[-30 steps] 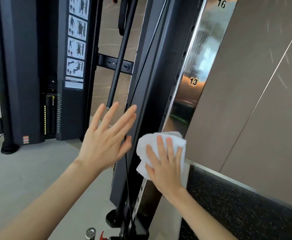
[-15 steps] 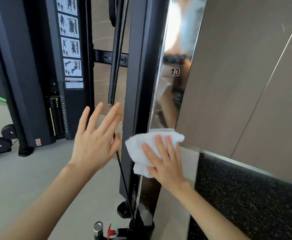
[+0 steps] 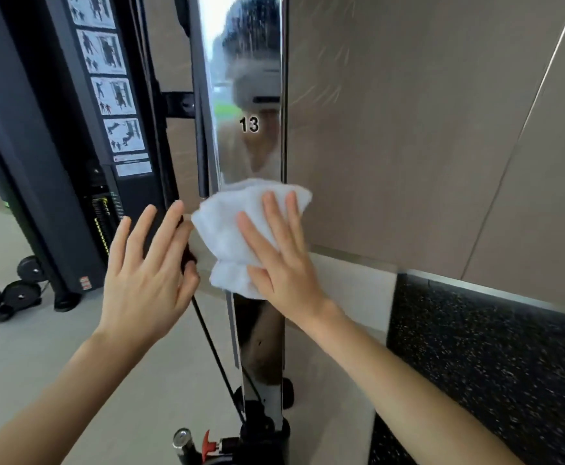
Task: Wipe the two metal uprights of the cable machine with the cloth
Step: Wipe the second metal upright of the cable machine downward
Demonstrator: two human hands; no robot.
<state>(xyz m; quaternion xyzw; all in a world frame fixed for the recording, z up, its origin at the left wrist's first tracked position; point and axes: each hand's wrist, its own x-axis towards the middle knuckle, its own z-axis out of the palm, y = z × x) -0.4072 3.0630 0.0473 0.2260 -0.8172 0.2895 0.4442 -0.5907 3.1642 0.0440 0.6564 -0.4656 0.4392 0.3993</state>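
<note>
A shiny metal upright [image 3: 250, 95] of the cable machine stands straight ahead, marked "13", with streaks on its upper part. My right hand [image 3: 279, 260] lies flat on a crumpled white cloth [image 3: 234, 229] and presses it against the upright below the number. My left hand [image 3: 146, 273] is open with fingers spread, just left of the upright, its fingertips against a black part of the frame. A second upright is not in sight.
A black cable [image 3: 212, 350] runs down beside the upright to the base [image 3: 261, 431], where a red-handled pin [image 3: 207, 443] sticks out. The black weight-stack tower [image 3: 83, 146] with exercise stickers stands left. A tiled wall [image 3: 425, 129] is close on the right.
My view has swung so that the upright's polished face now fronts me. The cloth under my right hand has stayed just below the "13". My left hand stays open beside it.
</note>
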